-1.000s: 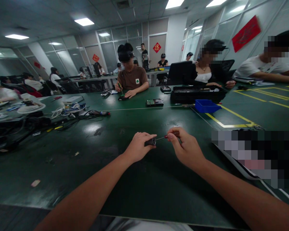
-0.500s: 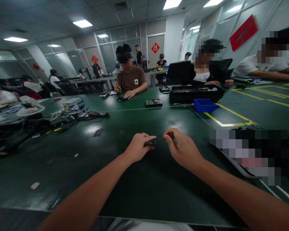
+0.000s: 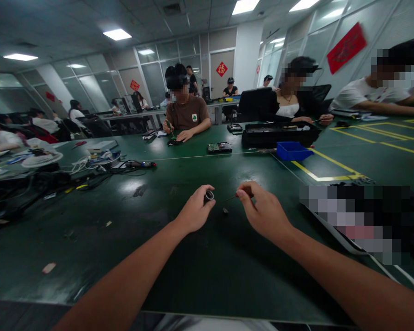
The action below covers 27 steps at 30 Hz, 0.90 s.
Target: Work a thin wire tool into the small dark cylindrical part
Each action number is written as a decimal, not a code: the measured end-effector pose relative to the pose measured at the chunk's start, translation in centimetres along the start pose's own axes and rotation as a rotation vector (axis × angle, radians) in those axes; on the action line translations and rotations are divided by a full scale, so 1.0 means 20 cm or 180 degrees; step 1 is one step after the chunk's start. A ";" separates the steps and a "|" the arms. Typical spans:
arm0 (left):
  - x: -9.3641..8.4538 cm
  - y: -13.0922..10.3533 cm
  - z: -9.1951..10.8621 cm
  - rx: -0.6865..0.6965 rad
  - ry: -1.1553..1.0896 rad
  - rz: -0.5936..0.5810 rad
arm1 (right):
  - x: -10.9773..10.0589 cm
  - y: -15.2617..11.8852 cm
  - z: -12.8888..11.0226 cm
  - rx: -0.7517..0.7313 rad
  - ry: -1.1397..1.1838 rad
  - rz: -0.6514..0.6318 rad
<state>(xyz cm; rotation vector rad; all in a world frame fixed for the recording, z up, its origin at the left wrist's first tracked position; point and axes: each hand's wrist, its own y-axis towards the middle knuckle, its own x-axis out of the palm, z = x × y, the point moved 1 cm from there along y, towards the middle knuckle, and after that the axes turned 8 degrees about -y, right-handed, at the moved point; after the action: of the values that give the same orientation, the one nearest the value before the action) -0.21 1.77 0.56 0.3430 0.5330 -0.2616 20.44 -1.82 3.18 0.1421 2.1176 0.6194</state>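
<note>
Left hand: The left hand was closed around a dark cylinder, with the thumb and a finger curled about its sides. The grip was shut on it.
Cylinder: Its round, light-rimmed end was turned toward the camera, above the green surface and left of the other hand.
Right hand: The right hand had its grip pinched shut on the reddish handle of a screwdriver.
Screwdriver: The thin shaft pointed left toward the cylinder, its tip apart from the rim.
Small piece: A small dark piece showed between the hands, just below the shaft; whether it lay on the surface or was in the air could not be told.
Beyond the hands: A hard drive lay flat, left of a long black tray; a blue bin stood just in front of the tray, near yellow tape.
Left side: Tangled black cables lay on the surface.
Right side: A pixelated item with a pale edge lay near the right forearm.
Across: A person in a brown shirt held a thin tool upright over a small dark object.
</note>
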 end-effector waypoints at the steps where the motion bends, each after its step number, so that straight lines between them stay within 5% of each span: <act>1: 0.00 0.00 0.01 -0.0021 0.0088 -0.0027 | 0.00 0.00 0.00 -0.0001 -0.0005 0.0006; 13: 0.10 0.02 0.05 -0.0232 0.1836 -0.0717 | 0.00 0.00 0.00 -0.0040 -0.0022 0.0063; 20: 0.10 0.01 0.04 -0.0115 0.1534 -0.0743 | 0.01 0.00 0.00 -0.0021 0.0018 0.0061; 27: 0.04 0.01 0.02 -0.0385 0.0493 -0.0495 | 0.00 0.00 0.00 0.0001 0.0075 0.0022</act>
<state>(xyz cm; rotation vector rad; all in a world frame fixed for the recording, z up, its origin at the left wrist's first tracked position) 0.60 1.74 0.48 0.2053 0.7263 -0.3532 20.45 -1.76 3.18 0.1429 2.1408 0.6277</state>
